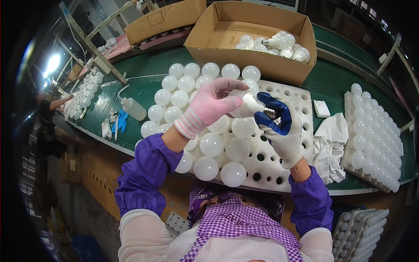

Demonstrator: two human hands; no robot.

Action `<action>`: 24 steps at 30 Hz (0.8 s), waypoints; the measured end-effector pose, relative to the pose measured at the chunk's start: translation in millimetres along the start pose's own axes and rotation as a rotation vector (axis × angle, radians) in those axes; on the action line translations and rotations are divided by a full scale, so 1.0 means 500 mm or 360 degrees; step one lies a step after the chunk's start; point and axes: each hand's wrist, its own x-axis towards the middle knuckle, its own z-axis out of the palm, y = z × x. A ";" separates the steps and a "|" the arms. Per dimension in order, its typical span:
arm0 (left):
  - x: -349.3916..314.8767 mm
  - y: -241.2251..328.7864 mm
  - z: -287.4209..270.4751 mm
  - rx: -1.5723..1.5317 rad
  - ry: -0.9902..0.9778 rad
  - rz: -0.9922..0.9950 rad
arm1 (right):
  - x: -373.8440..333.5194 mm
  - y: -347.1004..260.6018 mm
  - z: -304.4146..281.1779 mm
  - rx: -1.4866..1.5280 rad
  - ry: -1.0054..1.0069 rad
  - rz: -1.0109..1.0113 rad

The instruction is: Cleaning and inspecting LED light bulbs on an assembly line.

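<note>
A white light bulb [249,105] is held level between my hands above a white foam tray [279,181] with round holes. My left hand [214,104], in a pink glove with a striped cuff, is closed around the bulb's round globe. My right hand [283,129], in a white glove with blue-coated fingers, curls its fingers and thumb about the metal screw base [269,112]. Round white bulbs [211,144] stand in rows over the tray's left and middle part, globes upward. Bare holes show on its right part.
Behind the tray, a cardboard box [248,56] holds several loose bulbs. A squeeze bottle [133,108] and blue glove [121,121] lie left on the green bench. White cloths [332,139], a small white block [321,109] and another full bulb tray [374,135] are right. Another person's arm [61,102] shows far left.
</note>
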 end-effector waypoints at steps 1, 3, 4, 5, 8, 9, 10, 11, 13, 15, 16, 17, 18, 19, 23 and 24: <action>-0.002 0.003 0.007 -0.0104 0.0019 -0.0061 | 0.002 -0.002 -0.005 -0.0109 -0.0032 0.0020; -0.004 -0.005 0.014 0.0047 0.0010 0.0036 | 0.006 0.005 0.000 0.0062 0.0002 0.0040; -0.007 -0.006 0.019 0.0197 0.0005 0.0135 | 0.008 0.008 0.001 0.0133 0.0011 0.0060; -0.012 -0.006 0.026 0.0198 0.0004 0.0135 | 0.009 0.009 0.000 0.0205 0.0019 0.0081; -0.016 -0.003 0.046 0.0702 0.0098 0.0428 | 0.011 0.001 -0.007 0.0626 0.0034 0.0428; -0.014 -0.011 0.045 0.0822 0.0134 0.0530 | 0.011 -0.001 -0.005 0.0629 0.0032 0.0427; -0.013 -0.015 0.044 0.0942 0.0169 0.0631 | 0.011 -0.003 0.000 0.0736 0.0051 0.0446; -0.014 -0.017 0.043 0.0944 0.0171 0.0630 | 0.011 -0.006 0.003 0.0842 0.0071 0.0466; -0.019 -0.012 0.041 0.0647 0.0088 0.0482 | 0.012 -0.011 -0.002 0.0875 0.0042 0.0524; -0.021 -0.017 0.040 0.0567 0.0090 0.0524 | 0.011 -0.014 -0.002 0.0907 0.0014 0.0580; -0.021 -0.022 0.038 0.0484 0.0088 0.0568 | 0.009 -0.015 0.000 0.0902 0.0005 0.0542; -0.014 -0.029 0.031 0.0487 0.0091 0.0569 | 0.008 -0.016 0.001 0.0897 -0.0003 0.0504; 0.001 -0.030 0.023 0.0304 0.0139 0.0501 | 0.003 -0.016 0.006 0.0804 0.0001 0.0411; 0.009 -0.031 0.017 0.0120 0.0187 0.0432 | -0.001 -0.017 0.012 0.0710 0.0006 0.0318; 0.009 -0.002 0.014 -0.0510 0.0295 -0.0181 | 0.006 -0.024 0.004 0.0512 0.0004 0.0237; 0.004 0.000 -0.007 -0.0714 -0.0119 -0.0374 | 0.006 -0.021 0.003 0.0514 0.0004 0.0235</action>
